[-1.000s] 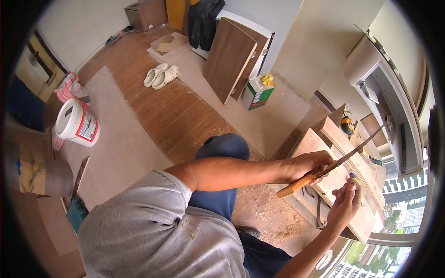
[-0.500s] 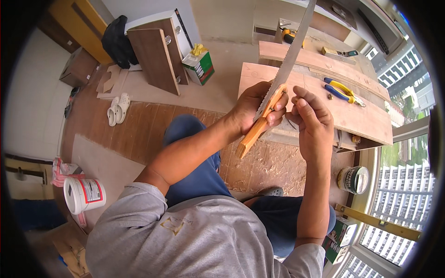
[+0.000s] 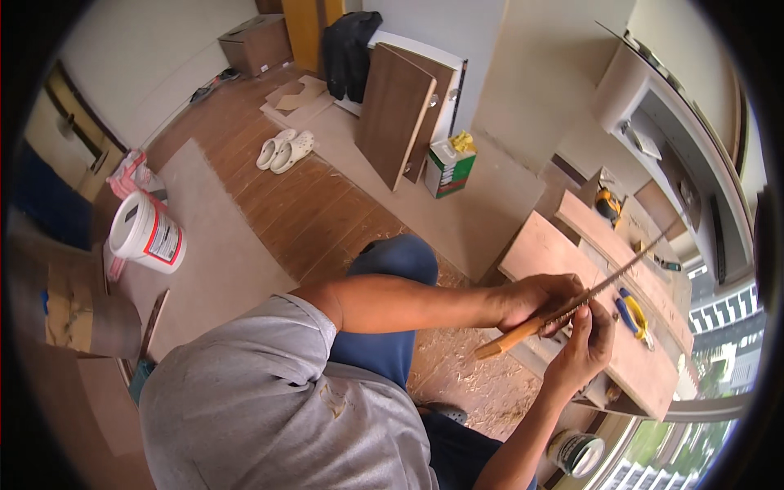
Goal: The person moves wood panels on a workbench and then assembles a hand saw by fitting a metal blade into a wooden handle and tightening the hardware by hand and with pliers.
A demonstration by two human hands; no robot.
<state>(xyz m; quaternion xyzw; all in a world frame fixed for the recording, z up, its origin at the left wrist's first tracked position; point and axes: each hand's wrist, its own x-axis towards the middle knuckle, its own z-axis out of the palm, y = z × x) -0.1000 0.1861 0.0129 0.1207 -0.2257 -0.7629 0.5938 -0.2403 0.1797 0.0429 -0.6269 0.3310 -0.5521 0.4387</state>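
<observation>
A handsaw (image 3: 516,336) with an orange-brown wooden handle and a long toothed metal blade slants up to the right in front of me. My left hand (image 3: 539,300) is wrapped round it where handle and blade meet. From the right, my right hand (image 3: 585,347) reaches the same joint, thumb raised and fingertips pinched against the saw; anything small between them is hidden. Beyond my hands, yellow-and-blue pliers (image 3: 630,314) rest on a wooden board (image 3: 543,249) of the low bench.
Behind the pliers stand a second board (image 3: 600,231) and a yellow-black tool (image 3: 608,204). Wood shavings (image 3: 469,367) litter the floor. A white bucket (image 3: 147,233) is at left; a green-white box (image 3: 449,167), leaning brown panels (image 3: 396,114) and white clogs (image 3: 286,151) are farther off. A paint can (image 3: 576,453) sits by the window.
The view has swung, shifting the room's things. My hands and the saw sit lower and farther right, the blade more slanted. My right hand, earlier apart from the saw, now meets it.
</observation>
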